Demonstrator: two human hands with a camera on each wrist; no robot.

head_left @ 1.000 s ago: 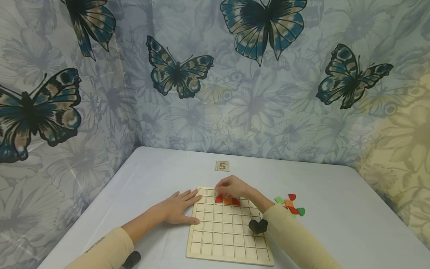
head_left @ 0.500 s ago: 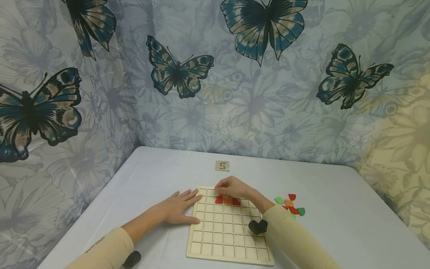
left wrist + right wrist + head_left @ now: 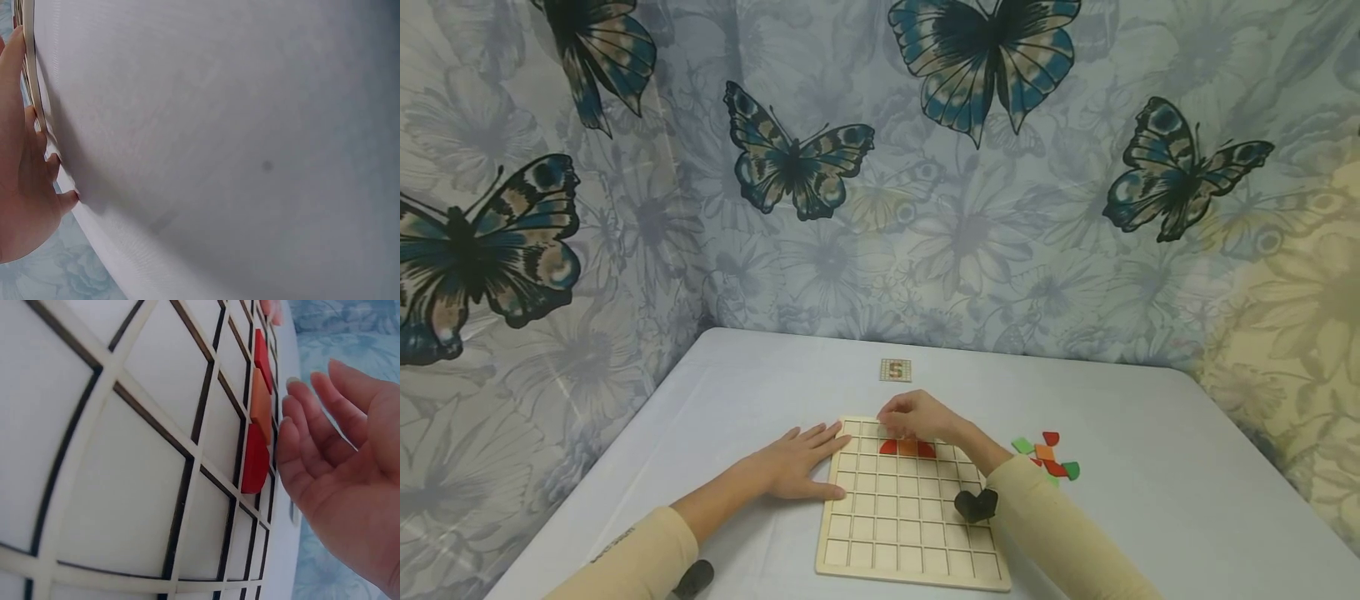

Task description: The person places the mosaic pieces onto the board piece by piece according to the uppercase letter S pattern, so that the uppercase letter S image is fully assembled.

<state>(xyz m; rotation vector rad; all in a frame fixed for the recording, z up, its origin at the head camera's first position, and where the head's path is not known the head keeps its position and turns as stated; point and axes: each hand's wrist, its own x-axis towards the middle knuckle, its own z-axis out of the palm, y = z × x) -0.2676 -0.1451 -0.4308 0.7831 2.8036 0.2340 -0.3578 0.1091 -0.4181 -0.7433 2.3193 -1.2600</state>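
Note:
A pale wooden grid board [image 3: 898, 533] lies on the white table. My left hand [image 3: 797, 467], fingers spread, rests at its left edge; the left wrist view shows the fingers [image 3: 34, 156] along that edge. Over the board's far rows, my right hand [image 3: 917, 417] bends its fingers, thumb and index close together on what looks like a small light green tile [image 3: 882, 432], mostly hidden. Just below it, a red tile [image 3: 888, 448], an orange tile [image 3: 907, 448] and a second red tile [image 3: 927, 450] sit in a row, also seen in the right wrist view.
Several loose red, orange and green tiles [image 3: 1057, 469] lie to the right of the board, partly behind the right sleeve [image 3: 1052, 517]. A small card with an S pattern [image 3: 896, 370] lies beyond the board. Butterfly-patterned cloth [image 3: 820, 283] hangs behind the table.

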